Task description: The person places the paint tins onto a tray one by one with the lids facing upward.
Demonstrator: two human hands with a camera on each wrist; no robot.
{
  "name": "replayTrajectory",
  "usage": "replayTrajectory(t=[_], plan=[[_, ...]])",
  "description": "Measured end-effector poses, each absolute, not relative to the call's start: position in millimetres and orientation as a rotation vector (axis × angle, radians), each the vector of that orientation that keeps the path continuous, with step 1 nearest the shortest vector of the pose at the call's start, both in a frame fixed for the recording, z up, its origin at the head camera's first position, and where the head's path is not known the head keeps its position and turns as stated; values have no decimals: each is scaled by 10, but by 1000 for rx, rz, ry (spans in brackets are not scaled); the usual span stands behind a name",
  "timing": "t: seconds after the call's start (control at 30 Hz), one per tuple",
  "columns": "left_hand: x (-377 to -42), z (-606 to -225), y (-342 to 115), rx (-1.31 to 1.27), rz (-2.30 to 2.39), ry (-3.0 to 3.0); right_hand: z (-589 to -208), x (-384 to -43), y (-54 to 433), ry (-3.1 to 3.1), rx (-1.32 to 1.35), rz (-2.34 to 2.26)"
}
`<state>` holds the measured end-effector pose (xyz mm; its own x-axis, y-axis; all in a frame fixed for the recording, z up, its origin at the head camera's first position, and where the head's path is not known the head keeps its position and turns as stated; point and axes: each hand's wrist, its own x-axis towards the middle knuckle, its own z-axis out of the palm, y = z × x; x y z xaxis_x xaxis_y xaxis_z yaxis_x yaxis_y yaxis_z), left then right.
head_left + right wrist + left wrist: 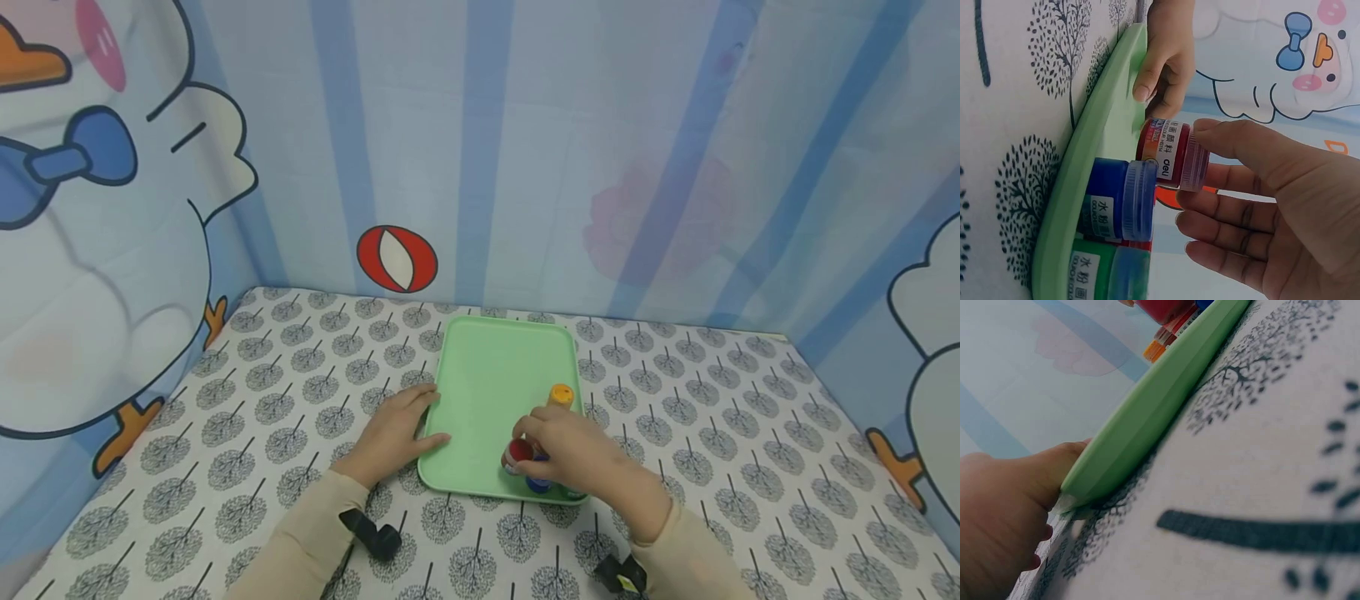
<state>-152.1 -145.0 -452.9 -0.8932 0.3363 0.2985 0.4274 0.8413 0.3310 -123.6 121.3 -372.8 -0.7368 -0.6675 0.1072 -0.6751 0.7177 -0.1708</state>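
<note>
My right hand point(573, 450) pinches a red paint jar point(1169, 153) by its clear lid between thumb and forefinger, the other fingers loose beneath. In the right wrist view the jar is just above a blue paint jar point(1113, 197). A green paint jar point(1107, 272) stands beside the blue one, with a bit of another red thing behind them. These jars are at the near right corner of a light green tray point(487, 383). My left hand point(393, 437) rests on the tray's left rim, thumb and forefinger spread and reaching over it.
A yellow-orange lidded jar point(561, 395) stands at the tray's right side, beyond my right hand. The tray lies on a tablecloth point(292, 408) with a tree print. Behind the table hangs a striped blue cartoon curtain point(540, 167).
</note>
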Motion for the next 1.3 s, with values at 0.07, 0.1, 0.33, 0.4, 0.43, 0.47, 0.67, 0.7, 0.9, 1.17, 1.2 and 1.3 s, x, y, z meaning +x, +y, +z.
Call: replayTrajectory(t=[0.07,0.1,0.33,0.4,0.43,0.47,0.67,0.7,0.9,1.17,1.2,1.3], plan=[[-1525,-4528,-1450,-589,-580,-2788,-3742,-1239,1203,-2876,1128,299],[-1527,-4529,-1449,-589,-580,-2788,-3747,-1237,1197,-2875,1132,294],[-1528,-4538,-1446,-584,-603,-2794,-3789,-1230,1157,-2871,1157,200],[-1529,-4545,-1448,-585,-609,-2790,-3795,-1232,1148,-2866,1166,180],[-1528,-4547,-1449,-584,-612,-2790,-3797,-1232,1144,-2862,1170,167],[-1528,-4548,-1450,-585,-616,-2790,-3798,-1232,1140,-2855,1176,157],[-1532,-4548,-1455,-595,-630,-2785,-3822,-1228,1132,-2812,1196,132],[-1533,-4547,-1456,-595,-629,-2785,-3825,-1226,1131,-2811,1195,130],[-1528,-4535,-1454,-590,-628,-2786,-3846,-1218,1113,-2801,1194,118],[-1524,-4533,-1458,-594,-626,-2782,-3867,-1217,1109,-2797,1208,118],[-1527,-4536,-1459,-594,-624,-2782,-3868,-1216,1108,-2796,1209,117],[-1533,-4544,-1460,-594,-624,-2781,-3869,-1212,1105,-2791,1207,116]])
